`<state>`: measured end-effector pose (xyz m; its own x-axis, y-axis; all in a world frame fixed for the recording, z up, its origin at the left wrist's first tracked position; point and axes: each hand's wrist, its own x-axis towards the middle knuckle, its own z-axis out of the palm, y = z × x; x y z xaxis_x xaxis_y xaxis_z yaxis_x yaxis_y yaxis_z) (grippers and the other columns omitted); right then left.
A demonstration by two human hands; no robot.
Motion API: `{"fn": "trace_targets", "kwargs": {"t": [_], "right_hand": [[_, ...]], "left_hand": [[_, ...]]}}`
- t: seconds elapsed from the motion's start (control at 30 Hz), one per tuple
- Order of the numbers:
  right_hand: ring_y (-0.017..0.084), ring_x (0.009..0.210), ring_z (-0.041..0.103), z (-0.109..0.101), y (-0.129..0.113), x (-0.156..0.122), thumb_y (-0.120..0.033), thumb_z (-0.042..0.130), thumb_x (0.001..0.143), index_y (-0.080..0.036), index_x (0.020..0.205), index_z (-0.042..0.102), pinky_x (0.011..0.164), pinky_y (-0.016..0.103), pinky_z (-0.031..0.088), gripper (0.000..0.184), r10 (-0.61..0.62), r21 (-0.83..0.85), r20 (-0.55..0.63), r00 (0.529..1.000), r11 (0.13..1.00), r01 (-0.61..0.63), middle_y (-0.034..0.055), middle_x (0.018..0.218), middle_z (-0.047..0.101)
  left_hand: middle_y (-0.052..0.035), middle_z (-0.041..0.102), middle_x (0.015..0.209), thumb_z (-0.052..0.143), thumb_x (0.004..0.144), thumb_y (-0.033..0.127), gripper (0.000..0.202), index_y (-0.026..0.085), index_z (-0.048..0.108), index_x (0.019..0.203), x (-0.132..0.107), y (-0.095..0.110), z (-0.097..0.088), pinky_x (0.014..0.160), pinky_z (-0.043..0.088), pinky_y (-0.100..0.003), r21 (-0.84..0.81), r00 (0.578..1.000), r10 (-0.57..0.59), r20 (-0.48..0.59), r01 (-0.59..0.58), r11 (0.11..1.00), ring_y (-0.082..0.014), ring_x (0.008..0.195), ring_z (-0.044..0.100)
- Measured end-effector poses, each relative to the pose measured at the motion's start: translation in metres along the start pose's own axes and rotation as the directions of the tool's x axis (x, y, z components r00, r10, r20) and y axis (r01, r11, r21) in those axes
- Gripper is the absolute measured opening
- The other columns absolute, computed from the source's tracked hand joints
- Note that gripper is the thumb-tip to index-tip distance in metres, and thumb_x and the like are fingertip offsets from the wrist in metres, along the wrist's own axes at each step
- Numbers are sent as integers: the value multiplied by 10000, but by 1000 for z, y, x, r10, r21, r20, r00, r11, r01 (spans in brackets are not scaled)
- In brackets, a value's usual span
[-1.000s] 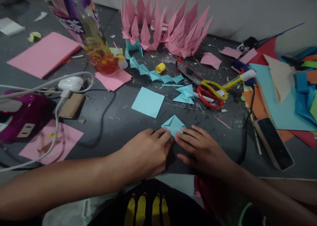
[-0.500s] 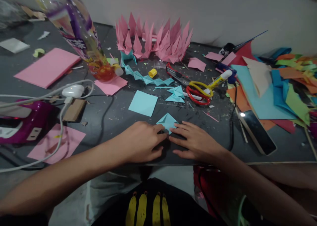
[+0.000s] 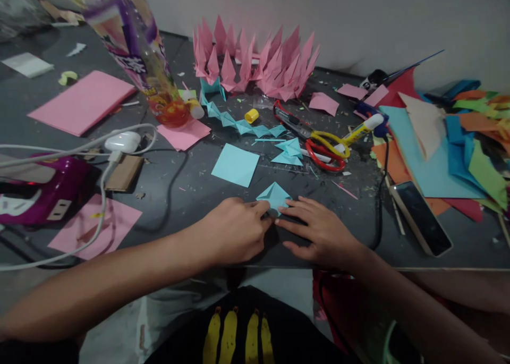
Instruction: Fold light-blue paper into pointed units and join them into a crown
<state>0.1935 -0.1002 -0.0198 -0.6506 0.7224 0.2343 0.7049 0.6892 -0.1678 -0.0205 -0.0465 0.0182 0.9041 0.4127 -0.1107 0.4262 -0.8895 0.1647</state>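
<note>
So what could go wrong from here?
1. The folded blue paper lies under fingertips of the left hand and right hand; uneven pressure might skew a crease.
2. The left forearm is near the white cable and could snag it.
3. The tall bottle has pink sheets at its base; a knock might topple it onto nearby paper.

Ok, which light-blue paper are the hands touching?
The pointed, folded light-blue paper, touched by left hand and right hand; others, like the flat light-blue paper square, lie untouched.
</note>
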Motion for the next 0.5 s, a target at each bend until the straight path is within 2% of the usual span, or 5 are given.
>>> {"fn": "trace_targets", "kwargs": {"t": [0.13,0.23,0.5], "right_hand": [[222,1097,570,3,1,-1,-321,521,806,-178,1078,633,962,441,432,327,43,29,21,999,999,-44,87,1107,666],[239,1071,577,4,0,0,-348,535,800,-176,1119,618,942,459,436,372,12,-16,35,999,1000,-11,99,1088,670],[249,1047,580,1,2,2,-380,553,817,-151,1047,658,911,453,457,341,-61,-52,45,997,997,64,117,1082,669]], "left_hand": [[-64,622,941,489,797,256,240,153,635,958,-1,-2,0,509,431,-265,-45,1000,4,1,-4,999,-150,600,586],[-64,624,933,493,796,246,216,152,631,933,-1,-2,1,514,431,-265,-51,1000,3,-4,-4,999,-152,601,585],[-47,633,935,501,799,233,184,166,636,905,0,0,-2,501,408,-253,-45,1000,-27,14,28,999,-134,564,572]]}}
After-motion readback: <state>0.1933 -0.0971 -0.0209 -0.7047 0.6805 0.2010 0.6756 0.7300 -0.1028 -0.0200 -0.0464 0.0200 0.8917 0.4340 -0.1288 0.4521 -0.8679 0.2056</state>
